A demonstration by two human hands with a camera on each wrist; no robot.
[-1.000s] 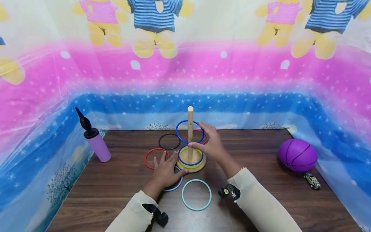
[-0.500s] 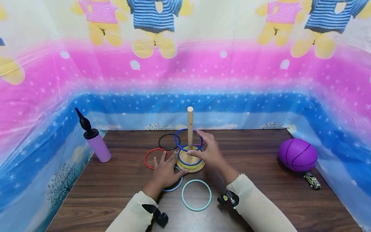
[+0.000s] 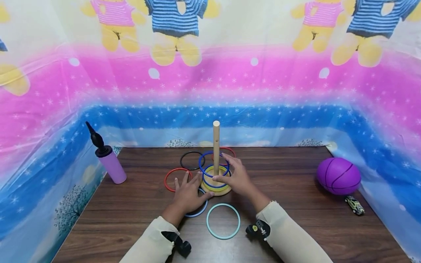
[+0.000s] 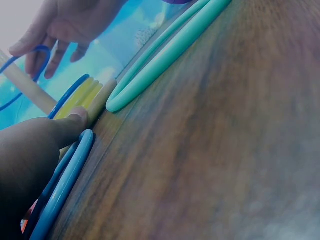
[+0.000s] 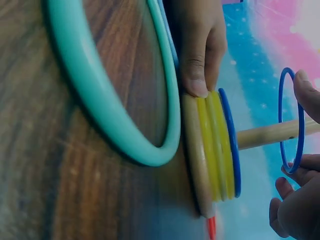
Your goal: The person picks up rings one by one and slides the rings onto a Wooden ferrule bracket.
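Note:
A wooden ring-toss stand has an upright peg (image 3: 216, 141) on a round base (image 5: 194, 145). Yellow rings (image 5: 214, 150) are stacked on the base, topped by a thin blue ring (image 5: 233, 150). My right hand (image 3: 239, 179) pinches another blue ring (image 5: 301, 134) between thumb and fingers. That ring encircles the peg, above the stack and apart from it. With fingers spread, my left hand (image 3: 187, 195) rests at the base's left side, its thumb pressing near the rim. Under this hand, a light blue ring (image 4: 62, 192) is partly hidden.
A mint ring (image 3: 208, 226) lies before the stand. Left of it is a red ring (image 3: 165, 184); behind are a black ring (image 3: 181, 160) and another red ring (image 3: 231, 149). A purple pump (image 3: 112, 166) stands left; a purple ball (image 3: 338, 176) and toy car (image 3: 354, 205) sit right.
My right hand has lowered the held blue ring along the peg, from about mid-height to closer over the stack. My left hand has stayed at the base.

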